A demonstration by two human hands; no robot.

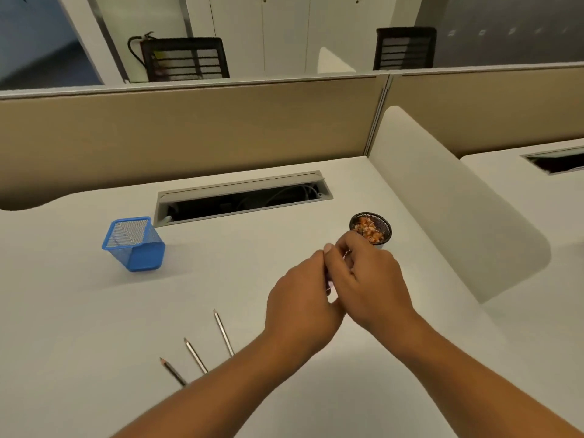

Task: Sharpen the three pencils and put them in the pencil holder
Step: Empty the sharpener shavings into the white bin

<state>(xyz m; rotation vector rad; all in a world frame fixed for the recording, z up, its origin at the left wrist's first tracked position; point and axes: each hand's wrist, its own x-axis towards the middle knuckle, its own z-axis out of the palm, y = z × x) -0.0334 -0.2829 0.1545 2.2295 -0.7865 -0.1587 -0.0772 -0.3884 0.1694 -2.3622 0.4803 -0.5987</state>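
Note:
Three pencils lie side by side on the white desk [94, 311] at the lower left, tips pointing away: a light one [223, 332], a second light one [196, 355] and a dark one [173, 371]. My left forearm covers their near ends. The blue mesh pencil holder [136, 245] stands upright at the left and looks empty. My left hand [300, 298] and my right hand [366, 279] are pressed together just in front of a black cup [371, 229] of pencil shavings. Their fingers pinch a small, mostly hidden object [329, 284] with a metallic glint, which I cannot identify.
An open cable slot [243, 197] runs across the back of the desk. A tan partition [189, 134] stands behind it, and a rounded white divider [442, 197] walls off the right side. Black chairs stand beyond the partition.

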